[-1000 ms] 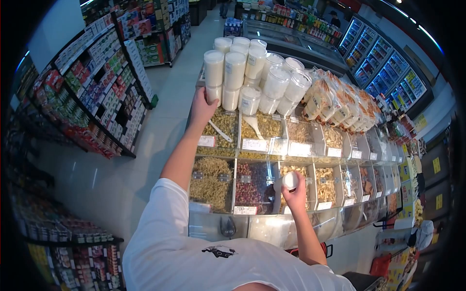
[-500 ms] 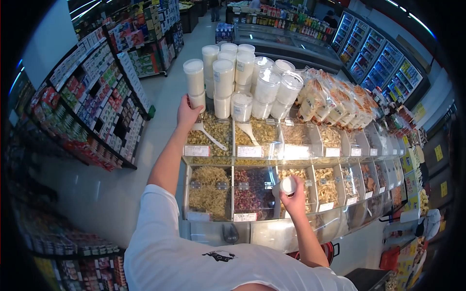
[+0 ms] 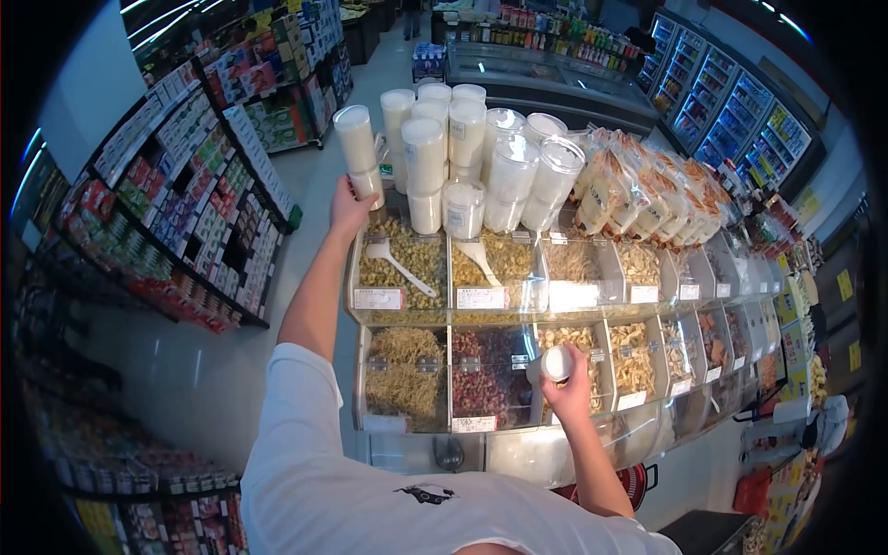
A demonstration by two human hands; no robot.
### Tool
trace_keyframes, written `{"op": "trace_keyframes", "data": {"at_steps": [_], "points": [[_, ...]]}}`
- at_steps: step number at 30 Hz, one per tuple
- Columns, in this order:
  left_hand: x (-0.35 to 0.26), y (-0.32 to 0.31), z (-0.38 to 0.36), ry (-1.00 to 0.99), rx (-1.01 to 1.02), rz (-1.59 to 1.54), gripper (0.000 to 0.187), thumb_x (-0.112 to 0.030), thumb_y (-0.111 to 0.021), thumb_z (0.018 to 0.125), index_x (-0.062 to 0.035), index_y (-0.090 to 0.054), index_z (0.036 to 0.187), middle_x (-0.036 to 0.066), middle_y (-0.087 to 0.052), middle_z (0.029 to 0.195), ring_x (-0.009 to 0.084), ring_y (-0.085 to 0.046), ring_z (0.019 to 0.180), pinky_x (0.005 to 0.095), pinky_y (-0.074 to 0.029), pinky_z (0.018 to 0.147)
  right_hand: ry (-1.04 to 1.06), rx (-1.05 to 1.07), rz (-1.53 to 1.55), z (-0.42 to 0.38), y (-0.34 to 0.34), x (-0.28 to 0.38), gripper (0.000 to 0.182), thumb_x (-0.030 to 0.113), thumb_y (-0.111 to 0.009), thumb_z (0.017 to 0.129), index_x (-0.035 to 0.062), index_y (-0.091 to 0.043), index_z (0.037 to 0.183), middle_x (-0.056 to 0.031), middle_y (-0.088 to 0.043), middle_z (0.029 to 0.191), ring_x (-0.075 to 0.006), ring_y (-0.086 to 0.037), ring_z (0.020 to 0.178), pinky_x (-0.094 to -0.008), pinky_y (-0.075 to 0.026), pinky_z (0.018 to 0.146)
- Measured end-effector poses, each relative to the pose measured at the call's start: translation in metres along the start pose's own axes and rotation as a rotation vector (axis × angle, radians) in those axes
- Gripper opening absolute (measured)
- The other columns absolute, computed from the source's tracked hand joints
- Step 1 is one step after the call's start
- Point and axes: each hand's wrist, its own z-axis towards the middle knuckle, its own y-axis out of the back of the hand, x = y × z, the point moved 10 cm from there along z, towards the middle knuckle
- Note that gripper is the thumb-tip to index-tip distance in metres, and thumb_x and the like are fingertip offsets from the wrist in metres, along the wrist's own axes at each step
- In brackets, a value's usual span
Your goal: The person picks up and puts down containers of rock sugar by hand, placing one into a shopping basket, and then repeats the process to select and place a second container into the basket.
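Observation:
My left hand (image 3: 351, 207) is wrapped round the lower of two stacked jars (image 3: 358, 143), clear with white contents and white lids. The stack leans slightly left, apart from the other stacked jars (image 3: 425, 166) on its right. In my right hand (image 3: 570, 387) is a small jar with a white lid (image 3: 556, 363), held above the lower row of bins. Below my left hand, a white scoop (image 3: 400, 268) rests on a bin of yellow-green dried goods (image 3: 400, 250). A second white scoop (image 3: 477, 263) lies on the bin beside it.
Several bagged snacks (image 3: 638, 190) stand right of the jars. Bins of dried goods (image 3: 403, 370) with price tags run rightward in two tiers. A packed shelf (image 3: 185, 185) flanks the aisle at left; a freezer (image 3: 546, 79) and glass-door coolers (image 3: 726, 92) stand behind.
My left hand has moved the two-jar stack to the left and tilted it, widening the gap to its neighbours. My right hand still holds the small jar. The view has shifted slightly.

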Motion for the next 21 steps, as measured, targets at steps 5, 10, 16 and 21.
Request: {"op": "trace_keyframes", "data": {"at_steps": [5, 10, 16, 21], "points": [[-0.011, -0.011, 0.005, -0.031, 0.006, -0.042, 0.066, -0.008, -0.083, 0.080, 0.0003, -0.047, 0.134, 0.019, -0.065, 0.128, 0.0311, -0.065, 0.118, 0.0410, -0.051, 0.099, -0.011, -0.001, 0.030, 0.000, 0.000, -0.003, 0.072, 0.018, -0.079, 0.074, 0.0001, -0.049, 0.137, -0.0206, -0.057, 0.123, -0.0356, -0.061, 0.115, -0.0413, -0.050, 0.099], [-0.001, -0.024, 0.015, -0.036, 0.023, -0.137, 0.065, -0.006, -0.080, 0.082, 0.0000, -0.045, 0.137, 0.019, -0.064, 0.130, 0.0321, -0.063, 0.121, 0.0416, -0.050, 0.100, -0.036, -0.014, 0.025, 0.000, 0.001, -0.002, 0.070, 0.018, -0.079, 0.073, 0.0015, -0.051, 0.136, -0.0190, -0.058, 0.122, -0.0355, -0.062, 0.114, -0.0410, -0.050, 0.099], [0.007, -0.030, 0.014, -0.052, -0.006, -0.155, 0.064, -0.009, -0.078, 0.085, 0.0001, -0.044, 0.139, 0.020, -0.062, 0.132, 0.0344, -0.062, 0.122, 0.0425, -0.050, 0.101, -0.026, 0.004, -0.010, 0.001, -0.001, -0.002, 0.074, 0.018, -0.079, 0.074, 0.0018, -0.048, 0.139, -0.0202, -0.061, 0.126, -0.0340, -0.063, 0.116, -0.0407, -0.051, 0.099], [0.018, -0.027, 0.011, -0.035, -0.096, -0.068, 0.062, -0.012, -0.079, 0.086, 0.0002, -0.046, 0.136, 0.019, -0.057, 0.131, 0.0356, -0.061, 0.120, 0.0427, -0.050, 0.101, -0.079, 0.011, 0.018, -0.001, -0.002, -0.004, 0.072, 0.019, -0.077, 0.075, 0.0011, -0.048, 0.138, -0.0200, -0.057, 0.125, -0.0352, -0.061, 0.116, -0.0407, -0.050, 0.100]]}}
